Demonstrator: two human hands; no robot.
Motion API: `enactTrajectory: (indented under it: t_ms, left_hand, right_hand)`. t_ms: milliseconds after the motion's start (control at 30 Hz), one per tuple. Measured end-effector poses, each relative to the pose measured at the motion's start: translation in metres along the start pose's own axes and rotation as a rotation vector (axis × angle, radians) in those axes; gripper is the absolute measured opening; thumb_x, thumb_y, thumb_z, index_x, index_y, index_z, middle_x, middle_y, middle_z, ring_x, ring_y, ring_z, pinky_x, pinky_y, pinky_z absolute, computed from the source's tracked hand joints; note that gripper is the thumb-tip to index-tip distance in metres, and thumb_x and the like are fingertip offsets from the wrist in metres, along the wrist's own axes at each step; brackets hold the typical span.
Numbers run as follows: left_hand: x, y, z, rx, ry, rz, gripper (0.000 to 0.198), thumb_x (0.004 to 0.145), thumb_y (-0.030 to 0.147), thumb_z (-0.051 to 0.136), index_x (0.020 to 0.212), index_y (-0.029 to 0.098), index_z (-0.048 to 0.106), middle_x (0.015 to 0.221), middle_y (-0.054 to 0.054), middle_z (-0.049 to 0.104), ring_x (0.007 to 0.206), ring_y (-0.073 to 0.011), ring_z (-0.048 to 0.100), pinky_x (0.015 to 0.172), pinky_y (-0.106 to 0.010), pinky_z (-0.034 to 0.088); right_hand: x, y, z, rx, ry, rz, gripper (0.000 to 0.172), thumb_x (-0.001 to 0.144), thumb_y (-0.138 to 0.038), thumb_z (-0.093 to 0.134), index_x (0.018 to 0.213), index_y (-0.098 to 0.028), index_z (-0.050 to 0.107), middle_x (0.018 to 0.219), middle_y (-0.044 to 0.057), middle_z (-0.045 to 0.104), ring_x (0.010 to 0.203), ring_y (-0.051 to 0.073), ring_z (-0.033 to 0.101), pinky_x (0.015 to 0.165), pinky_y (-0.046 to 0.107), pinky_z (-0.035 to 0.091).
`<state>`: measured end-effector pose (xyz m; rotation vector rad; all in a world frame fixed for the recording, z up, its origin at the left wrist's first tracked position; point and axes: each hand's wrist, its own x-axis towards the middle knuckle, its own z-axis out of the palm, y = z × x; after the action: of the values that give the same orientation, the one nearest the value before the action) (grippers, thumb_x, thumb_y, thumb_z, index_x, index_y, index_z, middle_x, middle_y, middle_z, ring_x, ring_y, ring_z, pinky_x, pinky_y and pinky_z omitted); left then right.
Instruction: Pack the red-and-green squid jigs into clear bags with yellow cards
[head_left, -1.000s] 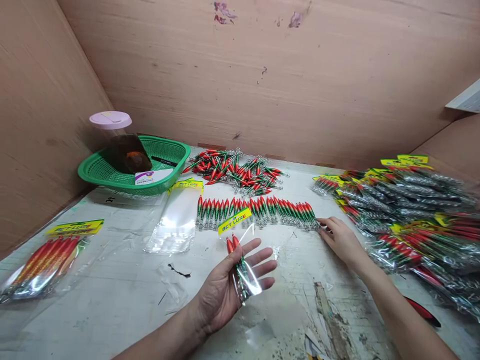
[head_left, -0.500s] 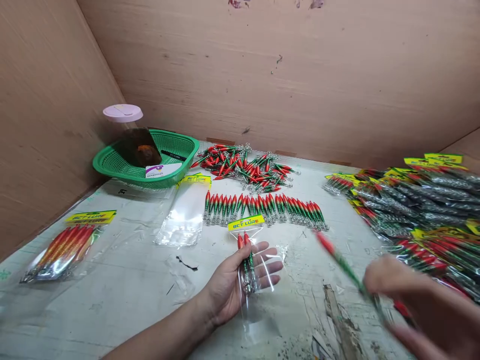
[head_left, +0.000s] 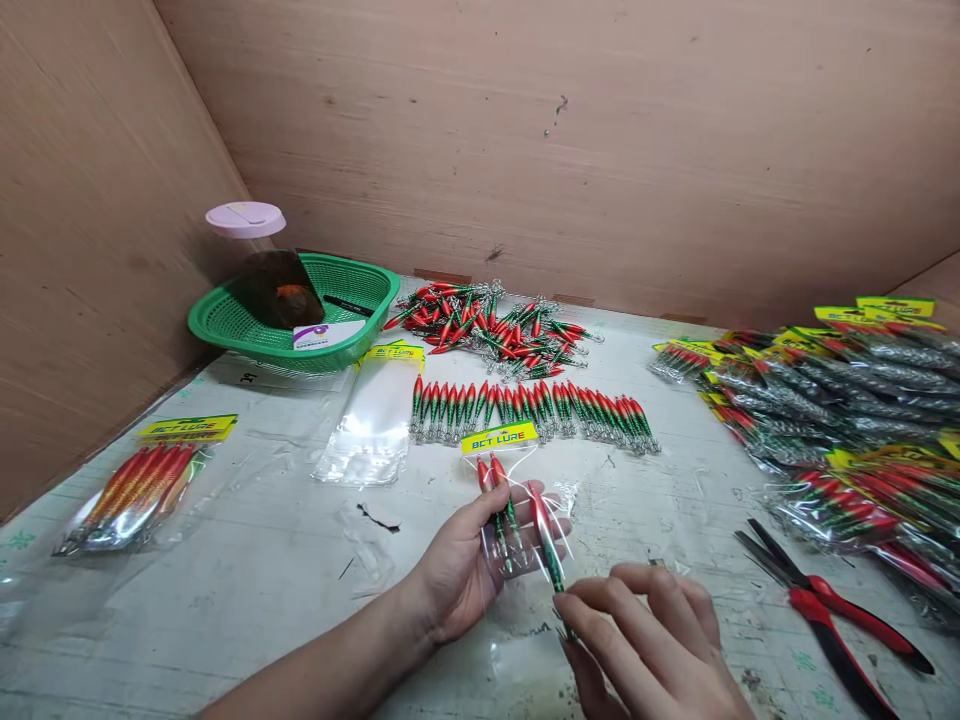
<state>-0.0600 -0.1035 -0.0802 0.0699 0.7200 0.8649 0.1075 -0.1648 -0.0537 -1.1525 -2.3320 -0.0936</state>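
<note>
Clear plastic bag with a yellow printed header (head_left: 519, 540): I am seeing it lying across the left hand (head_left: 469, 575), low of centre, thumb pressing it onto the fingers, fingertips spreading behind. Two slim red-and-green lures (head_left: 507, 500) are resting inside.

At the bag's right edge, the right hand (head_left: 652, 640), at four o'clock, is pinching a single red-and-green spindle-shaped lure (head_left: 546, 540) by its tail, red end up; whether its tip is inside the film I cannot tell.

Taking bearings from the bag: twelve o'clock, a neat row of red-and-green lures (head_left: 551, 410) is lying, a loose heap of matching lures (head_left: 495, 325) sitting beyond. Ten o'clock, flat clear bags with yellow headers (head_left: 367, 420) are lying near a green plastic basket (head_left: 199, 325). Nine, a bag of orange-gold lures (head_left: 142, 490) is lying. Between two and three, filled bags (head_left: 840, 400) are piling up; between three and four, red-and-black-handled scissors (head_left: 808, 603) are lying open.
</note>
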Motion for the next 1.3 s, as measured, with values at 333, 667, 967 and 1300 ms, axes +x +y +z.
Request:
enactTrajectory:
  t_ms: [333, 667, 967, 1300]
  left_hand:
    - [-0.003, -0.002, 0.001, 0.032, -0.052, 0.023, 0.030, 0.091, 0.025, 0.047, 0.104, 0.005, 0.064, 0.098, -0.018, 0.073, 0.088, -0.0254, 0.070, 0.086, -0.038, 0.052]
    - [-0.002, -0.002, 0.000, -0.011, -0.043, 0.046, 0.027, 0.090, 0.023, 0.049, 0.101, 0.005, 0.067, 0.101, -0.017, 0.073, 0.090, -0.0250, 0.070, 0.084, -0.036, 0.054]
    - [-0.003, -0.007, -0.002, 0.042, -0.051, 0.089, 0.025, 0.088, 0.021, 0.051, 0.099, 0.005, 0.067, 0.101, -0.016, 0.073, 0.088, -0.0268, 0.070, 0.085, -0.040, 0.053]
    - [-0.007, 0.000, 0.001, 0.018, 0.024, 0.036, 0.041, 0.087, 0.022, 0.057, 0.126, 0.011, 0.052, 0.111, -0.016, 0.070, 0.089, -0.0259, 0.071, 0.077, -0.037, 0.056]
  right_hand:
    - [-0.005, -0.009, 0.014, -0.179, 0.234, 0.107, 0.016, 0.088, -0.016, 0.054, 0.096, -0.019, 0.068, 0.087, 0.007, 0.072, 0.081, 0.023, 0.062, 0.076, 0.039, 0.037]
    - [0.008, -0.008, 0.021, -0.032, 0.330, 0.189, 0.008, 0.080, -0.014, 0.066, 0.088, -0.016, 0.064, 0.073, 0.005, 0.061, 0.068, 0.017, 0.054, 0.070, 0.035, 0.038]
    - [0.007, -0.013, 0.030, -0.033, 0.381, 0.307, 0.009, 0.080, -0.011, 0.064, 0.083, -0.019, 0.063, 0.069, 0.001, 0.061, 0.063, 0.015, 0.057, 0.071, 0.035, 0.035]
    - [0.003, 0.073, -0.004, -0.003, 0.237, 0.360, 0.005, 0.085, -0.023, 0.058, 0.087, -0.019, 0.061, 0.079, 0.004, 0.060, 0.072, 0.018, 0.057, 0.066, 0.031, 0.045]
